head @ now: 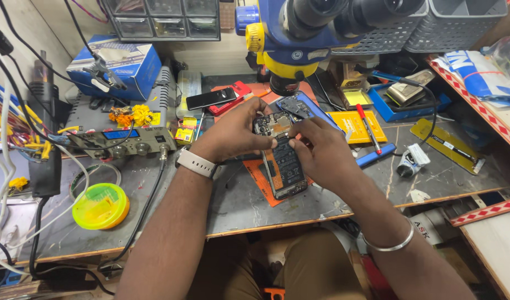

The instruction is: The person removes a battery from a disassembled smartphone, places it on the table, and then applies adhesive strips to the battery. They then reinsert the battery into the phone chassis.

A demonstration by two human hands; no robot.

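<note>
Left hand [235, 133]: wears a white-strapped watch at the wrist; fingers curled around the top left edge of the opened smartphone [281, 161], gripping it.
Right hand [321, 150]: silver bangle on the wrist; thumb and fingertips pinched at the phone's upper board area. Whether a small part is held there, cannot tell.
Opened smartphone: back cover off, battery and circuit board exposed; lies lengthwise on an orange work mat [260, 178] on the desk [238, 205], just below the microscope [310, 33].
Behind the hands: a blue phone back cover [307, 108], a black phone [210, 99] resting on a red one [241, 89].
Right of the hands: a red-capped marker [367, 126] on a yellow pad [357, 125]; a blue tray [410, 103] further back.
Left side: a bench power supply [121, 141] with cables, orange flowers [134, 115] on top; a round yellow-green tin [101, 206] near the desk edge.
</note>
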